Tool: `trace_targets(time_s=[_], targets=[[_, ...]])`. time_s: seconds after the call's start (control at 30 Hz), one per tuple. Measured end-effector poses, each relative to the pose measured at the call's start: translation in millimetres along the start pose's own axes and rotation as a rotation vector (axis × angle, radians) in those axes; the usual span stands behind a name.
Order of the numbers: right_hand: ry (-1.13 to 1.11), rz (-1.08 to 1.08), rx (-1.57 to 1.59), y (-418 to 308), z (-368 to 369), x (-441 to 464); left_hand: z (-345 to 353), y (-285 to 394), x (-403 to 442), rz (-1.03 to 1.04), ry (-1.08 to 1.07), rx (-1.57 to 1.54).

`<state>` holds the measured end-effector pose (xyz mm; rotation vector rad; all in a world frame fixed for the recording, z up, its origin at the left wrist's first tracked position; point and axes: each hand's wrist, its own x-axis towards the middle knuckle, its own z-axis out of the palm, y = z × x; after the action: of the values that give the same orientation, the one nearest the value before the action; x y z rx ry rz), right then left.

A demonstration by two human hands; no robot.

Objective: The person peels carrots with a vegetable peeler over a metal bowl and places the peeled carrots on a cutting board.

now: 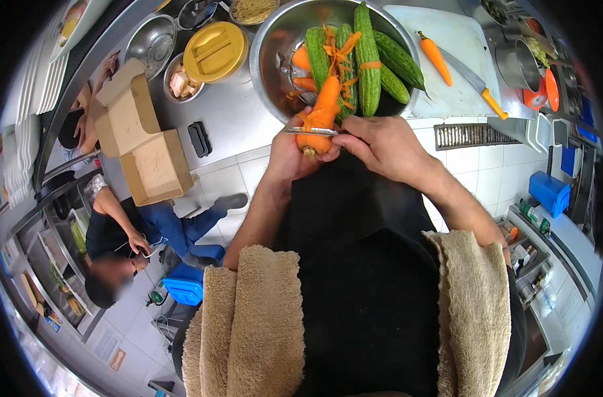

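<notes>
A large orange carrot (326,102) is gripped near its stem end by my left hand (287,151), over the near rim of a steel bowl (261,73). My right hand (387,149) pinches a metal peeler (314,132), which lies across the carrot's thick end. Inside the bowl are several green cucumbers (367,66), more carrots and orange peelings (344,49). One strip of peel rests across a cucumber. To the right, a small carrot (436,61) and a knife with an orange handle (492,102) lie on a white cutting board (407,20).
Left of the bowl are a yellow-lidded container (215,51), a small bowl of pale pieces (182,83), a metal colander (150,46), an open cardboard box (157,165) and a black object (199,139). A seated person (126,218) is at the lower left. Pots stand at the right.
</notes>
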<state>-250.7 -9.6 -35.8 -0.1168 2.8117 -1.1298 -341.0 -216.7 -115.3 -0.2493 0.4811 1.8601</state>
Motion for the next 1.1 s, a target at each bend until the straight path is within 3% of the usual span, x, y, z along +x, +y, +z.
trace_targets(time_s=[0.07, 0.23, 0.37, 0.57, 0.67, 0.77, 0.87, 0.97, 1.1], targets=[[0.053, 0.033, -0.093, 17, 5, 1, -10, 2, -1, -0.012, -0.093, 0.164], [0.122, 0.304, -0.396, 79, -3, 17, 4, 5, -9, -0.043, -0.071, 0.115], [0.17, 0.386, -0.241, 87, -10, 19, 15, 8, -6, -0.009, -0.073, 0.09], [0.122, 0.507, 0.063, 57, -17, 20, 17, 10, -7, -0.002, 0.085, 0.067], [0.091, 0.467, 0.149, 34, -24, 16, 35, 10, -3, 0.05, 0.29, 0.143], [0.043, 0.236, 0.215, 8, -20, 6, 8, 8, 4, 0.09, 0.11, 0.105], [0.05, 0.01, 0.189, -8, -8, 0, 2, 8, 7, 0.105, 0.073, 0.156], [0.016, -0.033, 0.073, 2, 0, -2, 18, 2, 4, 0.091, 0.217, 0.104], [-0.003, -0.071, -0.001, 13, 4, 3, 8, 2, 5, 0.055, 0.123, 0.023]])
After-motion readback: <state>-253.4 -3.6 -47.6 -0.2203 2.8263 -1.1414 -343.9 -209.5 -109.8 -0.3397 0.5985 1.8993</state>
